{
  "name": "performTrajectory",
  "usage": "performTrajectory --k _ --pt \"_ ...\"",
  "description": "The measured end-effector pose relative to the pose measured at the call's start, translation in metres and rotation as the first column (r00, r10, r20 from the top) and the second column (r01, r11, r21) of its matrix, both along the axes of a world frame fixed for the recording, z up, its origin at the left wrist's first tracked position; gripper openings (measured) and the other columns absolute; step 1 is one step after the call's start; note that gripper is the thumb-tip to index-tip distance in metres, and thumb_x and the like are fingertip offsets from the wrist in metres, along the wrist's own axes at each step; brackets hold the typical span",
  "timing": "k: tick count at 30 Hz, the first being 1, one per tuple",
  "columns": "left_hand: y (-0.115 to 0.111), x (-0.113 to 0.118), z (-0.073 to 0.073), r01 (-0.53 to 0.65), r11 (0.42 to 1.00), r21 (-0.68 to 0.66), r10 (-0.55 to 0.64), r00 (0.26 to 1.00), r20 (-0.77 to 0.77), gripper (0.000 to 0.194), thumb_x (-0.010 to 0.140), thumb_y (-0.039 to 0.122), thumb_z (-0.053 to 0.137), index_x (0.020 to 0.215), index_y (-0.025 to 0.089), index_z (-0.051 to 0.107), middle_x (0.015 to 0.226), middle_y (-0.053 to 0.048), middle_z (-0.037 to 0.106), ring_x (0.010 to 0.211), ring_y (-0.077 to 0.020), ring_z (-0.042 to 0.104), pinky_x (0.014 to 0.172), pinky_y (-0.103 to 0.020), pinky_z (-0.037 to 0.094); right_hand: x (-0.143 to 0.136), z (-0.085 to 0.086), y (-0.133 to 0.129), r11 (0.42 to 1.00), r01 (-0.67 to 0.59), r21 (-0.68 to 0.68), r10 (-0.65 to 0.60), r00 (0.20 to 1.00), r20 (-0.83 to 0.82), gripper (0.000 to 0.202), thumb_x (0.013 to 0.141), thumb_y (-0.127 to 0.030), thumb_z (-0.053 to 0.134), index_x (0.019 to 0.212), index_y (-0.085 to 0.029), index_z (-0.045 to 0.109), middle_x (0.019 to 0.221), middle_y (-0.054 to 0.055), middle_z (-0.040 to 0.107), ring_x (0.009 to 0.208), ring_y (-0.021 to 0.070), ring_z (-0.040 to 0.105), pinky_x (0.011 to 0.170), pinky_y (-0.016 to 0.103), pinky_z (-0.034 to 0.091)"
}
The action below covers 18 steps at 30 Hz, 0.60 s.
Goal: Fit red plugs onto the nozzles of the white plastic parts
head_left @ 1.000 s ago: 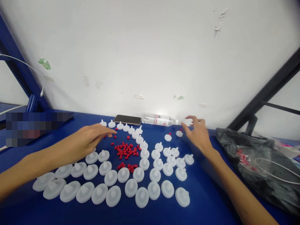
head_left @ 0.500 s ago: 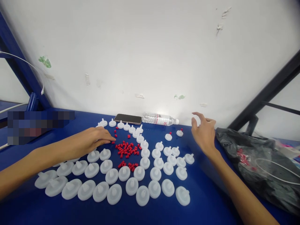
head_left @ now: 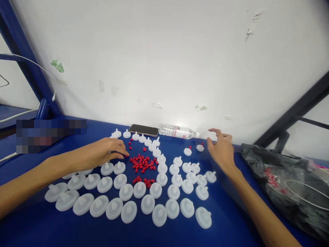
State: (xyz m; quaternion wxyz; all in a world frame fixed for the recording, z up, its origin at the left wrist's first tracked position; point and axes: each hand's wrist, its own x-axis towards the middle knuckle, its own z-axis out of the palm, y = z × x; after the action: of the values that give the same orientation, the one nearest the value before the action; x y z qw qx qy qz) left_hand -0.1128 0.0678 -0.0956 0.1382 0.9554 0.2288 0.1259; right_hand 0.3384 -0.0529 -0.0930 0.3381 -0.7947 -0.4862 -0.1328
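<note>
My left hand [head_left: 109, 150] is closed in a loose pinch, its fingertips at a small red cap [head_left: 126, 156] on the left of a scattered pile of red caps [head_left: 144, 164]. Round white plastic discs with a central nozzle [head_left: 129, 211] stand nozzle-up in curved rows around the pile. My right hand [head_left: 221, 151] is raised at the right, thumb and index finger apart with nothing between them. Beside it are two discs bearing red caps on their nozzles, a nearer capped disc [head_left: 187, 151] and a farther capped disc [head_left: 199, 148].
Along the wall lie a phone [head_left: 144, 130] and a clear water bottle [head_left: 178, 131] on its side. A black plastic bag [head_left: 290, 195] holding a clear bag of red pieces takes up the right side. Blue metal framing [head_left: 31, 58] rises at the left.
The whole view has shifted slightly right. My left fingers have spread a little at the red cap. My right hand has moved slightly left, closer to the capped discs.
</note>
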Motion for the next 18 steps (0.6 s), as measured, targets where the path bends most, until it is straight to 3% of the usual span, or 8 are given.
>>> performTrajectory --k 4,11,15,18 --pt "-0.002 0.001 0.002 -0.025 1.000 0.001 0.025 0.999 -0.022 0.028 0.108 0.043 0.060 0.104 0.026 0.083 0.109 -0.004 0.080 0.095 -0.0186 0.073 0.084 -0.023 0.052 0.000 0.001 0.000 1.000 -0.021 0.003 0.021 1.000 -0.015 0.039 0.097 -0.027 0.057 0.135 -0.025 0.068 0.117 0.011 0.053 0.089 0.0246 0.069 0.086 0.043 0.050" --pt "-0.020 0.007 0.010 -0.095 0.994 0.059 0.096 0.995 -0.017 0.026 0.108 0.023 0.054 0.109 0.024 0.080 0.112 0.000 0.078 0.104 -0.0178 0.071 0.095 -0.024 0.050 0.001 0.000 0.000 0.997 -0.074 0.017 0.075 0.997 -0.022 0.033 0.097 -0.028 0.055 0.124 -0.022 0.073 0.126 0.014 0.057 0.075 0.0198 0.071 0.088 0.044 0.053" --pt "-0.028 0.008 0.011 -0.138 0.986 0.093 0.139 0.990 -0.005 0.028 0.109 0.026 0.053 0.109 0.023 0.080 0.111 0.001 0.079 0.102 -0.0170 0.072 0.094 -0.024 0.051 -0.003 0.003 -0.002 0.991 -0.133 0.024 0.133 0.991 -0.008 0.031 0.096 -0.027 0.054 0.118 -0.019 0.074 0.124 0.015 0.061 0.079 0.0224 0.073 0.086 0.043 0.053" --pt "-0.024 0.007 0.010 -0.159 0.980 0.119 0.160 0.987 0.003 0.029 0.109 0.027 0.051 0.110 0.023 0.080 0.112 0.000 0.079 0.101 -0.0175 0.072 0.093 -0.025 0.051 -0.018 0.015 -0.005 0.977 -0.212 0.015 0.212 0.977 0.005 0.027 0.098 -0.027 0.055 0.116 -0.018 0.074 0.114 0.013 0.068 0.087 0.0251 0.074 0.088 0.041 0.053"
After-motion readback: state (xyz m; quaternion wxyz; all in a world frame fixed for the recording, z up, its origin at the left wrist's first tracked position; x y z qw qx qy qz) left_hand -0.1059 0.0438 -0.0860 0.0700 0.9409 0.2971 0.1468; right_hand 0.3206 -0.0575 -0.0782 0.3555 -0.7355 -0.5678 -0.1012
